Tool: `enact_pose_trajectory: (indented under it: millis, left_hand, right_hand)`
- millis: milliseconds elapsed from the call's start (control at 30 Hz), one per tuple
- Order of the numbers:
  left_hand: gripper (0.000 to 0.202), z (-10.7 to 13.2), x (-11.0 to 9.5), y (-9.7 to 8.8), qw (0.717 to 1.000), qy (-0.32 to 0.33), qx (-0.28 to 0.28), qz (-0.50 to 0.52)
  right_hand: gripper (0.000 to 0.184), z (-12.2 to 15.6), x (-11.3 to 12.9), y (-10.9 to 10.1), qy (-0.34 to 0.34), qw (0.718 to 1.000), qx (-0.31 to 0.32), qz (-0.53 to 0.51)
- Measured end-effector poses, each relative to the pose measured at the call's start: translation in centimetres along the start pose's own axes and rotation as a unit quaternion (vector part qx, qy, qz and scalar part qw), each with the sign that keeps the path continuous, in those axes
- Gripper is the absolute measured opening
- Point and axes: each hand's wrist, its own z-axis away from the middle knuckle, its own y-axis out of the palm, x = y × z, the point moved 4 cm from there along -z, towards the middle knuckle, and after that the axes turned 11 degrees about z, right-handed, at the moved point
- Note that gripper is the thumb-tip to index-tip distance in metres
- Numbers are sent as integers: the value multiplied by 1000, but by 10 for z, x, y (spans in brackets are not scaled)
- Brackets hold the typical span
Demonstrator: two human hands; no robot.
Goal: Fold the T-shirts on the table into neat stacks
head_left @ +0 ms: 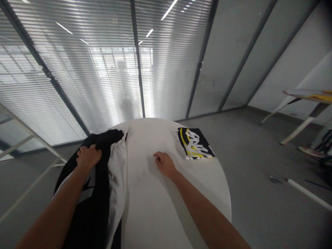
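My left hand (pixel 89 157) is closed on a black and white garment (pixel 100 193), gripping its dark fabric near the far end. The garment lies in loose folds along the left side of the round white table (pixel 150 207) and hangs over the edge. A white layer of it shows along its right side, and a grey patch lies partly behind my forearm. My right hand (pixel 165 164) is over the middle of the table, fingers curled in, with nothing visible in them. To its right lies a flat folded black cloth (pixel 203 137) with white and yellow print.
Beyond the table stands a glass partition with blinds (pixel 166 69). A white metal frame (pixel 33 133) is at the left. On the right are another table (pixel 306 92), a white bar (pixel 308 192) and a small tool-like object (pixel 275 180) on the grey floor.
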Motion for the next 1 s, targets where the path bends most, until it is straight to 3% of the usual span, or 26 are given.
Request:
enact_pose_trajectory:
  millis: [100, 200, 300, 367, 467, 567, 667, 833, 900, 1000]
  left_hand:
    - [47, 20, -22, 5, 997, 18, -75, -21]
    - [52, 40, -54, 9, 984, 125, -127, -11]
    - [50, 55, -69, 32, 974, 215, -66, -25]
    - [45, 63, -66, 52, 970, 236, -21, -49]
    - [44, 69, -57, 72, 968, 238, -21, -71]
    - [44, 69, -52, 77, 968, 237, -28, -79]
    - [42, 66, -53, 75, 970, 230, -23, -73]
    - [38, 65, -54, 73, 976, 211, -32, -36]
    - [37, 66, -54, 72, 977, 208, -33, -16]
    - [37, 67, -54, 71, 978, 208, -24, -13]
  right_hand:
    - [29, 0, 1, -1, -14, 1000, -8, 3]
    - [29, 0, 2, -2, -16, 1000, -6, 3]
    - [28, 0, 3, -3, -14, 1000, 2, 10]
    - [28, 1, 5, -4, -16, 1000, 6, 18]
    - [27, 2, 7, -7, -18, 999, 10, 46]
    - [25, 1, 4, -17, -2, 992, -4, 123]
    - [25, -1, -8, -42, 66, 973, -68, 212]
    - [32, 3, -42, -86, 215, 915, -176, 293]
    - [33, 7, -54, -97, 260, 895, -182, 313]
    - [33, 13, -70, -102, 315, 878, -142, 331]
